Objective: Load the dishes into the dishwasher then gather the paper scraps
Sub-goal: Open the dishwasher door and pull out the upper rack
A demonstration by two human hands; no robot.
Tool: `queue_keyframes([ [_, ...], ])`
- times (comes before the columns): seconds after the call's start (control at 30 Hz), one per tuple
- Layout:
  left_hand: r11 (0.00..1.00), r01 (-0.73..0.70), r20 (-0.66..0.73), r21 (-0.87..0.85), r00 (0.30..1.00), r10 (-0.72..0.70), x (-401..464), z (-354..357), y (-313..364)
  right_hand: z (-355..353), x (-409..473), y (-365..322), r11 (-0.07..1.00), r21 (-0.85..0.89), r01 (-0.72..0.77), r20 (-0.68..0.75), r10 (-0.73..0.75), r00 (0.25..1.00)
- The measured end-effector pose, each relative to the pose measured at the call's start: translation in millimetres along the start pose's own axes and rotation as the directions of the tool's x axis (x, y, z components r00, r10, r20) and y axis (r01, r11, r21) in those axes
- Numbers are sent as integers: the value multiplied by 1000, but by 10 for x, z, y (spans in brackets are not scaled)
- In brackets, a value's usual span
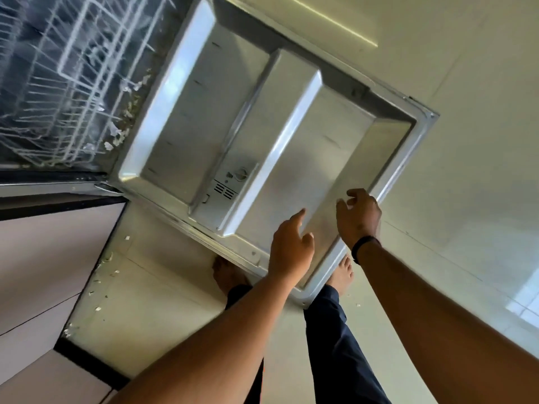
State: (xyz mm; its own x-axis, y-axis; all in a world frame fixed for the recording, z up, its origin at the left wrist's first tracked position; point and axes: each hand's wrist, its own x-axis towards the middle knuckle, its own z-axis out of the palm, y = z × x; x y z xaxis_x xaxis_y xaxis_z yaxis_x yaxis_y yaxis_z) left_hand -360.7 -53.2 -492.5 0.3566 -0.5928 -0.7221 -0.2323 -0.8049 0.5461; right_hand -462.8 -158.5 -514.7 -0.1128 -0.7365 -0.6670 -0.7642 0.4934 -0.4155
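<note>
The dishwasher door (291,118) lies folded down flat, its pale inner panel facing up. Behind it at the upper left, the white wire rack (58,83) sits inside the dark tub; I see no dishes in it. My left hand (291,246) hovers over the door's near corner with fingers loosely spread and nothing in it. My right hand (358,217), with a black band at the wrist, hangs above the door's near edge, fingers loosely curled and empty. Small white paper scraps (116,135) lie along the tub's sill, and more paper scraps (97,309) dot the floor by the cabinet.
A pale cabinet front (43,272) with a dark plinth stands at the left. Glossy light floor tiles (466,170) spread to the right. My bare feet (345,272) and dark trouser legs stand under the door's near edge.
</note>
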Motion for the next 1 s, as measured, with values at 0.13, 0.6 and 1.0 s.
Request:
queue_keyframes([
  [0.13, 995, -71, -204, -70, 977, 55, 51, -579, 76, 159, -195, -660, 978, -61, 200, 73, -195, 978],
  [0.6, 975, 191, -783, 114, 622, -30, 749, -3486, -269, 1222, -794, -3563, 218, -396, 892, 424, -818, 388],
  [1.0, 946, 202, -447, 253, 892, -71, 1044, -3992, -759, 1727, -657, -4032, 130, -536, 834, 582, -659, 477],
])
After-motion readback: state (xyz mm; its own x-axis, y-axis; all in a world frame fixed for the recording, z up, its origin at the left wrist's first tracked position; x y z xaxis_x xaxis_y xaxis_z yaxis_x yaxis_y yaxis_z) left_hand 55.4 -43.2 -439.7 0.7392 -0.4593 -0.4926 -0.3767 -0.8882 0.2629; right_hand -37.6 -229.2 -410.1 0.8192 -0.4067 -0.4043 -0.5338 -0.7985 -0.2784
